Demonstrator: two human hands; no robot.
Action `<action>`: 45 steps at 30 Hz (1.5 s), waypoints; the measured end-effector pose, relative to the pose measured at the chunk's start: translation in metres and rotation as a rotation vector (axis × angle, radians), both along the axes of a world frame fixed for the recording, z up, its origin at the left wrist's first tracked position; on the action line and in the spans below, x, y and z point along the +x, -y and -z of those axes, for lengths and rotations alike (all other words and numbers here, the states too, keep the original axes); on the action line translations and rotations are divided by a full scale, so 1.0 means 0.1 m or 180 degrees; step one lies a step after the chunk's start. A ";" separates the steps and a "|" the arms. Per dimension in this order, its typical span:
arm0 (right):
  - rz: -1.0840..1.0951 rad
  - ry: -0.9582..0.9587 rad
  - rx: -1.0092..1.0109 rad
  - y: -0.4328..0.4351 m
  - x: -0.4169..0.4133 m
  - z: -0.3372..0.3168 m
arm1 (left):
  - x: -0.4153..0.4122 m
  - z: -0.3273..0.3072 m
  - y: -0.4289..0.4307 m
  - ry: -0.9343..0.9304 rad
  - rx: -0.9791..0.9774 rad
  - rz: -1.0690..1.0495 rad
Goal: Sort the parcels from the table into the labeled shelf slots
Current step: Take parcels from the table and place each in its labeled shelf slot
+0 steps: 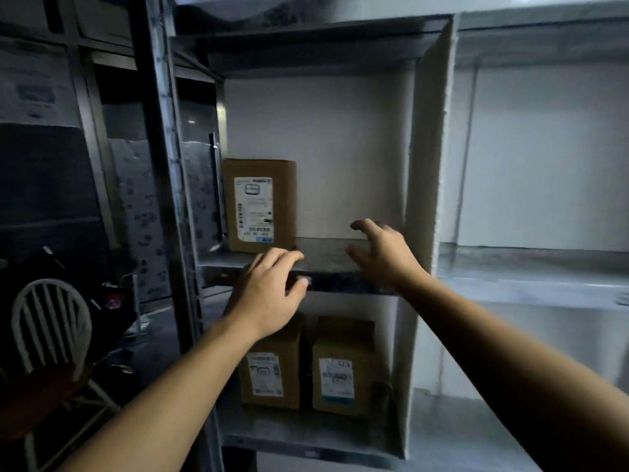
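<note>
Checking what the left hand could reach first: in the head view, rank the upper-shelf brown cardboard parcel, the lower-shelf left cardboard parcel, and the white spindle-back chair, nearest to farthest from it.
1. Upper-shelf brown cardboard parcel, just above the left hand.
2. Lower-shelf left cardboard parcel, below the wrist, set deeper.
3. White spindle-back chair, far left, outside the shelving.

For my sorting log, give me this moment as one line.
left hand: empty, open | right hand: empty, open | upper slot: one brown cardboard parcel | lower slot: two brown cardboard parcels
</note>
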State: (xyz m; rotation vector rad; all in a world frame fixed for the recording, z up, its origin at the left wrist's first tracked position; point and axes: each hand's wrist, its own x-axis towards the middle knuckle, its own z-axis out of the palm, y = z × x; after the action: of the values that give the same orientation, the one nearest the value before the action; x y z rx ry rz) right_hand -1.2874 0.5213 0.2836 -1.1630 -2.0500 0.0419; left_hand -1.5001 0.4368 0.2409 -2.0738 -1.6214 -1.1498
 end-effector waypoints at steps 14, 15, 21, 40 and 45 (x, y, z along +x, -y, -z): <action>0.1322 0.1100 0.0544 1.45 2.99 0.31 | 2.95 0.26 0.16 0.0212 0.0181 0.1083; 0.1519 0.1204 0.0453 1.53 3.24 0.34 | 3.17 0.28 0.17 0.0128 0.0153 0.1170; 0.2504 0.1523 -0.0049 2.05 4.48 0.51 | 4.43 0.35 0.18 -0.0380 -0.0042 0.1653; 0.4729 0.1383 -0.1197 3.18 7.78 1.12 | 8.92 0.70 0.27 -0.1302 -0.0173 0.3451; 0.5258 0.1157 -0.1433 3.50 8.49 1.28 | 10.01 0.83 0.46 -0.1469 0.0017 0.3952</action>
State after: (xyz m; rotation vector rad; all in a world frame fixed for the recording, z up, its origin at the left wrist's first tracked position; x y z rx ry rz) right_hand -0.4384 0.1715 0.1559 -2.9207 -0.7434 -0.5530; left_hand -0.4990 0.3913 0.1583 -3.0538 0.0032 -0.7487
